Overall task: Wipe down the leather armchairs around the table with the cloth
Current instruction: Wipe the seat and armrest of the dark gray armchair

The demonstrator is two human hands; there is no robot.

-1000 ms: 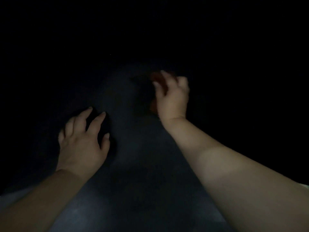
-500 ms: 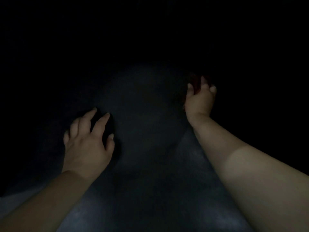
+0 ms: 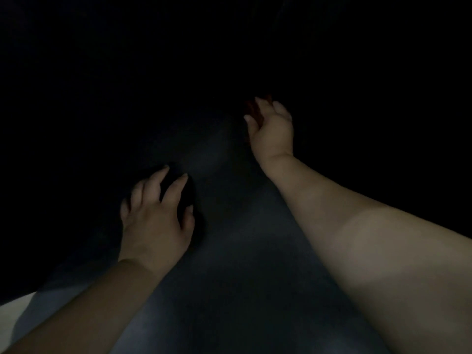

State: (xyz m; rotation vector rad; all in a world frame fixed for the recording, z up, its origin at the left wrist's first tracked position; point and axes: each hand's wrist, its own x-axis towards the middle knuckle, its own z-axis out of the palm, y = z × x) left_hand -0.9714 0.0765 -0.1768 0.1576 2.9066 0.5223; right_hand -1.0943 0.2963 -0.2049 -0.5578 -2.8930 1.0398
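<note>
Left hand [image 3: 155, 221]: fingers spread, resting on dark chair [image 3: 229, 251] surface.
Right hand [image 3: 272, 129]: fingers extended over reddish cloth [image 3: 252, 111], grip unclear.
Chair: dim, beneath both arms.

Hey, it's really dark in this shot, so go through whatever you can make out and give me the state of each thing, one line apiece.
left hand: fingers spread, resting on the dark surface, holding nothing.
right hand: reached forward, fingers extended against a reddish cloth.
cloth: only a dim reddish patch shows by the fingers; too dark to tell its shape.
armchair surface: dark, smooth, faintly lit in the middle; wet or dry cannot be told.
</note>
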